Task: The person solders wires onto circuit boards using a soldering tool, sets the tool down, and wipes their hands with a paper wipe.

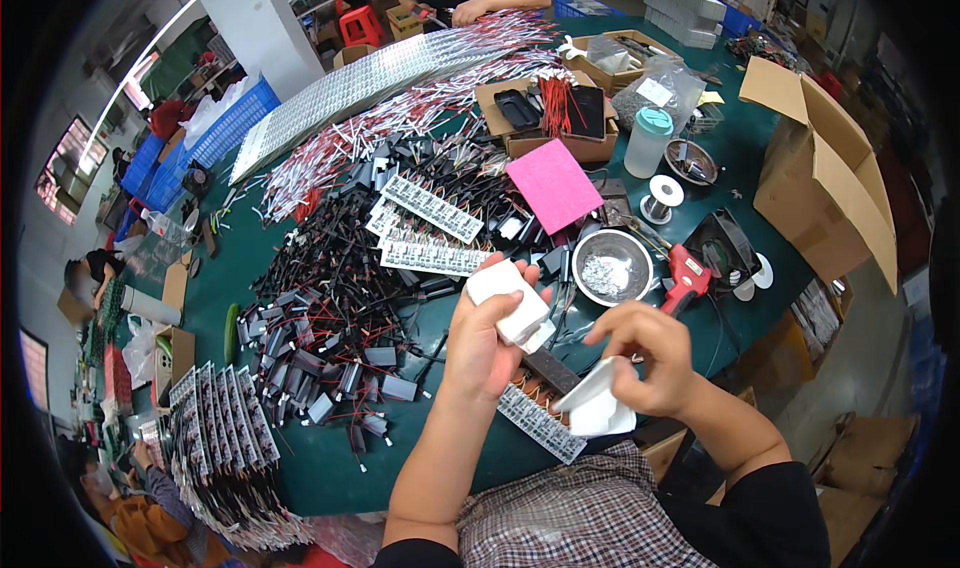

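My left hand (474,346) is closed around a white, block-shaped piece (508,305), its thumb lying across the front. To the right, the fingers of my right hand (650,356) pinch a thin white folded piece (600,410), perhaps paper or plastic; I cannot make out which. Below both hands a strip of circuit boards (540,426) with wires lies at the table's near edge, partly covered by the folded piece. A dark bar (551,372) rests just behind that strip. The two white pieces are held apart from each other.
A big heap of black wired parts (330,278) covers the table's middle left. A metal bowl (612,268), a red glue gun (688,276), a solder spool (660,200) and a lidded bottle (649,142) stand right. An open carton (825,168) is farther right. Someone works at the far side.
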Available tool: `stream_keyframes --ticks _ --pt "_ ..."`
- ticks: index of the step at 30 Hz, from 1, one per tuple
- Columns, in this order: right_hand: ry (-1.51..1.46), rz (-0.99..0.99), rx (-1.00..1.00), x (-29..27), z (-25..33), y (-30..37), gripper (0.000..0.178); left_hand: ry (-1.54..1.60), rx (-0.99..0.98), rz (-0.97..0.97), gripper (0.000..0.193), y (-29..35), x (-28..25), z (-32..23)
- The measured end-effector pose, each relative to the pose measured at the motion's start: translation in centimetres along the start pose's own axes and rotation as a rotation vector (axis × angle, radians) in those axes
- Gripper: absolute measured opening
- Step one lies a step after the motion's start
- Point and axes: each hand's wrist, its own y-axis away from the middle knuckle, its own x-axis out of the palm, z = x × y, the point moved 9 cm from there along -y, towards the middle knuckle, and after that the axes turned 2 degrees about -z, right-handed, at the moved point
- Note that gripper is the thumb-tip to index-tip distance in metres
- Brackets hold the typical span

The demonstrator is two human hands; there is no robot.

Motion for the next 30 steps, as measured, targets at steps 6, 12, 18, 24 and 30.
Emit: stream_keyframes --ticks 6,12,18,24,30 --pt "0.198 0.148 -0.186 3.5 -1.6 0.4 0.025 0.012 -0.056 0.014 0.057 0.3 1.4 1.6" --pt "0.227 -0.035 -0.254 1.9 -1.7 -0.9 0.025 -0.137 -0.059 0.08 0.045 -0.2 1.2 2.4" --pt "-0.007 -0.081 0.45 0.8 -7.9 -1.3 0.049 -0.237 -0.002 0.234 0.045 -0.7 3.2 3.3" --pt "-0.493 0.039 0.573 2.0 -12.2 -3.0 0.047 -0.338 0.001 0.315 0.056 -1.2 5.0 3.6" --pt "-0.152 -0.444 0.495 -9.1 -17.1 -12.5 0.033 -0.478 0.225 0.226 0.072 -2.6 3.9 0.2"
